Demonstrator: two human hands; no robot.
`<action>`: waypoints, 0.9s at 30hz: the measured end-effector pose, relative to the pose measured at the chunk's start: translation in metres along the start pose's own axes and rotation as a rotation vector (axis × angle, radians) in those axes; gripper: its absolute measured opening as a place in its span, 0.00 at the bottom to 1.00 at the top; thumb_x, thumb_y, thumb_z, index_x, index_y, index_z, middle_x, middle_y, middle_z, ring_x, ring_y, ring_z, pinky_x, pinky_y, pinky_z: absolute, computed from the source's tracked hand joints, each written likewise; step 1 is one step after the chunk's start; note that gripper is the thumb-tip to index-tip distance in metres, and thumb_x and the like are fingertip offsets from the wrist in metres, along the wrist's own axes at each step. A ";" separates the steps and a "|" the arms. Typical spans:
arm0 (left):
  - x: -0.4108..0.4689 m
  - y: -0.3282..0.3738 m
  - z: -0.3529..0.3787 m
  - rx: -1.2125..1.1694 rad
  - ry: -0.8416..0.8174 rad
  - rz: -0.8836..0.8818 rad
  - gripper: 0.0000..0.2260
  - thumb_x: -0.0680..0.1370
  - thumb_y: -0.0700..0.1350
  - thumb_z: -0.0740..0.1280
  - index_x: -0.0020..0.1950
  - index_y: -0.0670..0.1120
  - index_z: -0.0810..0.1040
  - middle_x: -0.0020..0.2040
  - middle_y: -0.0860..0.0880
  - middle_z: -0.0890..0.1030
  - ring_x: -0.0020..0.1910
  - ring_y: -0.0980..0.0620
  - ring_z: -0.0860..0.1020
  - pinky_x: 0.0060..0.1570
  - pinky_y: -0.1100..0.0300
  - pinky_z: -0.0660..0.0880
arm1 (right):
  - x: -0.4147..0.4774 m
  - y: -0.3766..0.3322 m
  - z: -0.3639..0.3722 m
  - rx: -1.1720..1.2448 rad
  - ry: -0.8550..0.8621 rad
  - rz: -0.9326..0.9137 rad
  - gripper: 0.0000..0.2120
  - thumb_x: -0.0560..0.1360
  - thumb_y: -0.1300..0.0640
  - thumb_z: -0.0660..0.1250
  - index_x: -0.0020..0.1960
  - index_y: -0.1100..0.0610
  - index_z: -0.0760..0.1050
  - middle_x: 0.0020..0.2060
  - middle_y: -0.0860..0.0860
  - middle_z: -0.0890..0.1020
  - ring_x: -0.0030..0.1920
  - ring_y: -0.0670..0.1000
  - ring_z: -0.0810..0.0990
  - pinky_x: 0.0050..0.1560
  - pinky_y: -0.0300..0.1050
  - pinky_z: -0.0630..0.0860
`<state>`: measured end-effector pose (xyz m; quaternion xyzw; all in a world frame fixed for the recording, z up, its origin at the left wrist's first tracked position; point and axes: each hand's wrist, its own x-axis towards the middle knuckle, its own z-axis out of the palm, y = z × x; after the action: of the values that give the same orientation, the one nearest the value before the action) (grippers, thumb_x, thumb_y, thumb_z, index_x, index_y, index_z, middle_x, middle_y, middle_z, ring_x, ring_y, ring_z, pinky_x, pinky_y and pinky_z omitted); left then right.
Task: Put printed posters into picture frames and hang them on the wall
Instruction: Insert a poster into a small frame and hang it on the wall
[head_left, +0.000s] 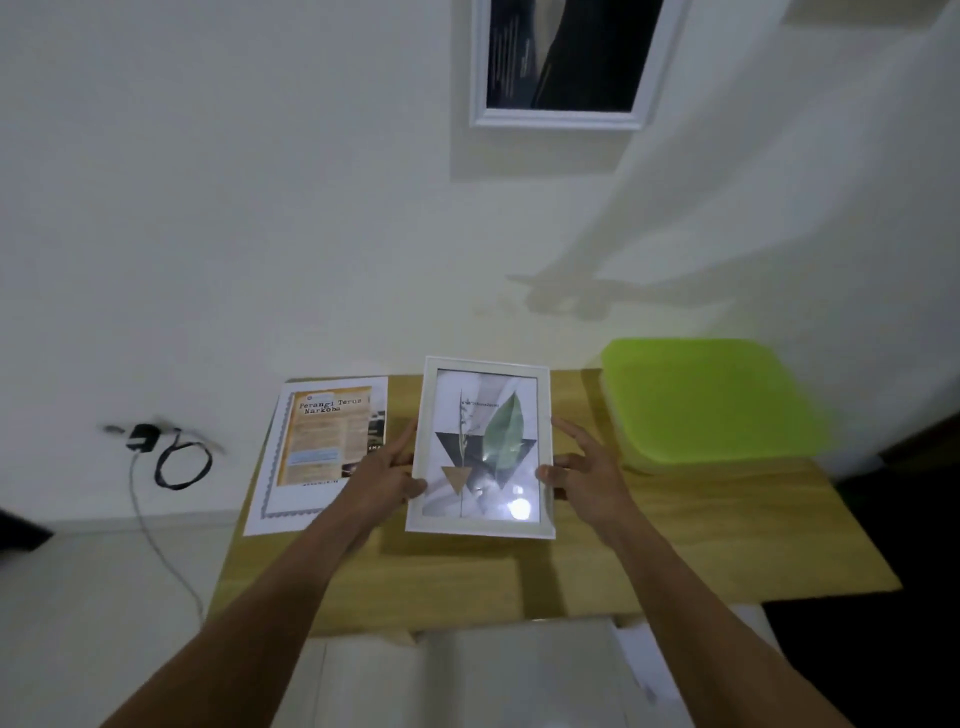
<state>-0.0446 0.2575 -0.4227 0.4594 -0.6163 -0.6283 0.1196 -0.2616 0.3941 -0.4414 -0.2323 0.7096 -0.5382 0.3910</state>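
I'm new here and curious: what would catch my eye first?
A white frame with a leaf print, mid-picture over the table: the left hand grips it, the right hand is at its other edge. A bright green box sits to its right, a poster lies to its left, and a second frame hangs top centre.

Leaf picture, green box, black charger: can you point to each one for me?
leaf picture (480, 447): head view, middle of the glass front.
green box (711, 400): head view, middle of its top.
black charger (141, 437): head view, the plug body on the wall.
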 end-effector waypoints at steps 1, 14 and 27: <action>0.002 -0.005 0.004 -0.025 -0.011 -0.005 0.38 0.75 0.28 0.63 0.71 0.67 0.61 0.51 0.59 0.84 0.50 0.53 0.82 0.55 0.47 0.78 | 0.002 0.004 -0.002 0.004 -0.011 0.011 0.31 0.72 0.74 0.68 0.70 0.51 0.71 0.36 0.56 0.79 0.33 0.45 0.80 0.36 0.38 0.79; 0.025 -0.034 0.029 -0.363 0.050 -0.063 0.32 0.76 0.26 0.61 0.74 0.53 0.67 0.61 0.42 0.80 0.52 0.42 0.83 0.52 0.46 0.80 | 0.044 0.058 0.007 0.009 -0.005 0.083 0.23 0.73 0.71 0.70 0.62 0.51 0.76 0.39 0.56 0.81 0.38 0.49 0.80 0.36 0.41 0.76; 0.015 -0.011 0.047 -0.019 0.006 0.234 0.31 0.73 0.28 0.68 0.74 0.46 0.68 0.59 0.49 0.82 0.51 0.54 0.83 0.45 0.62 0.80 | 0.058 -0.001 0.069 -0.191 -0.182 -0.132 0.31 0.78 0.39 0.61 0.77 0.37 0.53 0.72 0.50 0.70 0.67 0.51 0.73 0.65 0.54 0.73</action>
<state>-0.0827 0.2806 -0.4471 0.3851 -0.6594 -0.6145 0.1981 -0.2404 0.3099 -0.4662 -0.3624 0.7025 -0.4693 0.3936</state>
